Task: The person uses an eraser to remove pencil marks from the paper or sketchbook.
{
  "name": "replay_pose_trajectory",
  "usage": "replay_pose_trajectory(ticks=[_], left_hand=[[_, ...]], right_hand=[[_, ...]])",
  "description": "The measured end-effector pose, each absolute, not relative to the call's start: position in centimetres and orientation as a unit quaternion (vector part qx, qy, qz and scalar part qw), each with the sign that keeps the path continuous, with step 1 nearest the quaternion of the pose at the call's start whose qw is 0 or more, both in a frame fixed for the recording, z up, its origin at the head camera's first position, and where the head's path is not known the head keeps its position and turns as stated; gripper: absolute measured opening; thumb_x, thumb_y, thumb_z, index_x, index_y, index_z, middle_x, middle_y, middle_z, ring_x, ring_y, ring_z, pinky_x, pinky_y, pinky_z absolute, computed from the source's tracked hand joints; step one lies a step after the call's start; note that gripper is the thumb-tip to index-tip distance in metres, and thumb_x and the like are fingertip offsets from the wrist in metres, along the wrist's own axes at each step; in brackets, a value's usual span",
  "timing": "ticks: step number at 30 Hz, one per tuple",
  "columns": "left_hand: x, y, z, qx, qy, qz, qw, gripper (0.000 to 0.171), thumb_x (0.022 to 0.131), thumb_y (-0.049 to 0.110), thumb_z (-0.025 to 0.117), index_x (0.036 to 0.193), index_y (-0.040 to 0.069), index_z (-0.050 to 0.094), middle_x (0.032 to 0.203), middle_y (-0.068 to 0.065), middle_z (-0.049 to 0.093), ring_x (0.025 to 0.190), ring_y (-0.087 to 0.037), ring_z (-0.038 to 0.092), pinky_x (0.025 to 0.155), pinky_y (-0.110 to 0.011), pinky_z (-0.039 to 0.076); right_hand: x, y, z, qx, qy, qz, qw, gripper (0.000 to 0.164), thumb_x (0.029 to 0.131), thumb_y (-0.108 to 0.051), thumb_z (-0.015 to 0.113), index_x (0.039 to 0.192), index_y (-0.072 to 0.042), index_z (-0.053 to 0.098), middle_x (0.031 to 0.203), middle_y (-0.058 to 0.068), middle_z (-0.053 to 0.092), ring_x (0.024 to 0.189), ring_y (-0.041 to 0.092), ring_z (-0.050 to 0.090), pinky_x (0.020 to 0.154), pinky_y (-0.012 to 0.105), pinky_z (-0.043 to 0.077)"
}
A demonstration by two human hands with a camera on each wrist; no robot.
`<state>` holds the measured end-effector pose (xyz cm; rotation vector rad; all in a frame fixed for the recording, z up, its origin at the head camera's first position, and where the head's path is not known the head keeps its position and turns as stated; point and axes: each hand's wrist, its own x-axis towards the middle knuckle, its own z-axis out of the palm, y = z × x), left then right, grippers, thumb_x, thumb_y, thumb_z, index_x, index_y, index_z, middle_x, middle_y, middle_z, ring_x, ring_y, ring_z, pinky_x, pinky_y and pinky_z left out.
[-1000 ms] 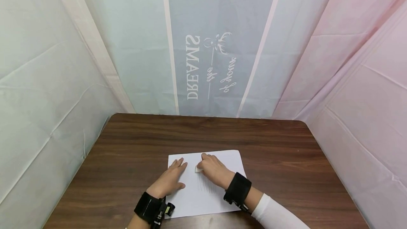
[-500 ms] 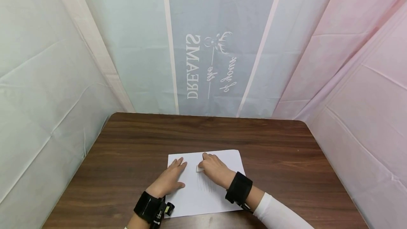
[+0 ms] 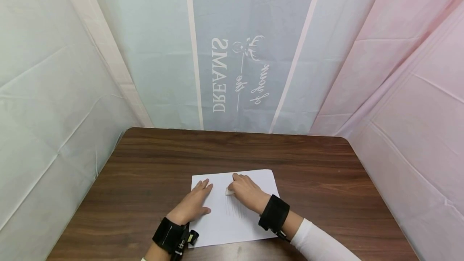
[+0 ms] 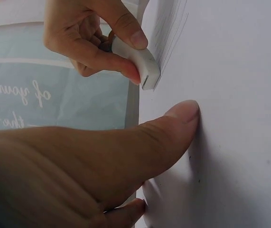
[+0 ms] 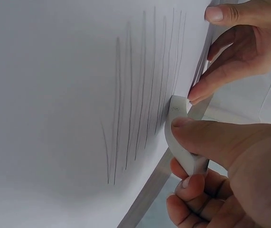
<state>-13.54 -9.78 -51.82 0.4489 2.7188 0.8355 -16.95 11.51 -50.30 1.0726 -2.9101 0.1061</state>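
The paper (image 3: 221, 233) lies on the dark wood desk (image 3: 152, 164), close to the person's side of it, a little askew. The right hand (image 3: 250, 193), over the paper's upper middle, grasps a white eraser (image 5: 180, 149) between thumb and curled fingers; the eraser bends slightly, and one end meets the paper in its upper middle, at the far end of a row of thin grey lines (image 3: 233, 209). The lines run side by side down the paper's middle, towards its near edge. The left hand (image 3: 191, 206) rests across the paper's left edge with its fingers released, straight and apart, the thumb tip touching the sheet; it grips nothing. A black band (image 3: 168, 235) circles the left wrist, just beside the paper's lower left corner, and another band (image 3: 274, 213) circles the right wrist at the paper's right edge, with a white sleeve (image 3: 322, 243) beyond it. Past the paper's far edge, behind the desk, hangs a pale blue cloth (image 3: 163, 51) with white lettering (image 3: 219, 75).
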Motion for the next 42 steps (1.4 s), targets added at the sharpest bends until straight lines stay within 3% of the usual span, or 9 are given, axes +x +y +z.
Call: replay_pose_trajectory(ticks=[42], left_hand=[[-13.5,-9.8,-51.8,0.158,0.939,0.281,0.123,0.072,0.080,0.008,0.083,0.143,-0.005,0.052,0.159,-0.026,0.038,0.149,-0.048,0.032,0.117,-0.062,0.035]], right_hand=[[-16.8,13.2,-49.9,0.343,-0.938,0.030,0.023,0.015,0.086,-0.002,0.075,0.095,-0.013,0.082,0.081,0.001,0.061,0.069,0.007,0.048,0.074,0.027,0.054]])
